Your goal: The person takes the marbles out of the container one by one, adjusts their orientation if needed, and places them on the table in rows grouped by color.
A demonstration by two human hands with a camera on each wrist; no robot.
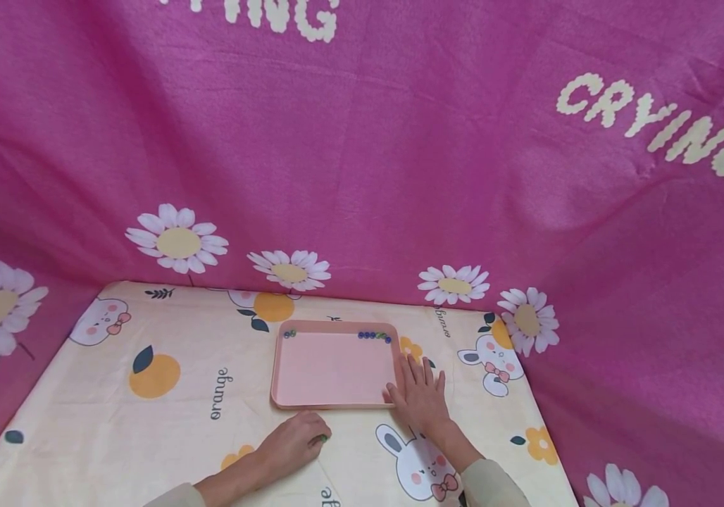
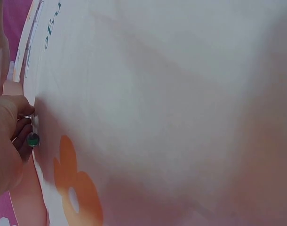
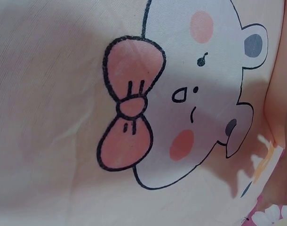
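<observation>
1. Pink tray: blue/green beads lined up at far rim, one bead far-left corner.
2. L hand curled, pinching green bead, on cloth just short of tray; not yet placed.
3. R hand flat, fingers straight, steadying tray's right edge.

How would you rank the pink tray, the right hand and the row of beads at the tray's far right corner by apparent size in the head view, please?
1. Pink tray, clearly largest.
2. Right hand, flat beside the tray.
3. Row of beads, smallest.

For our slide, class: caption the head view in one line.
Left hand pinches a green bead; right hand rests flat beside the pink tray.
</observation>
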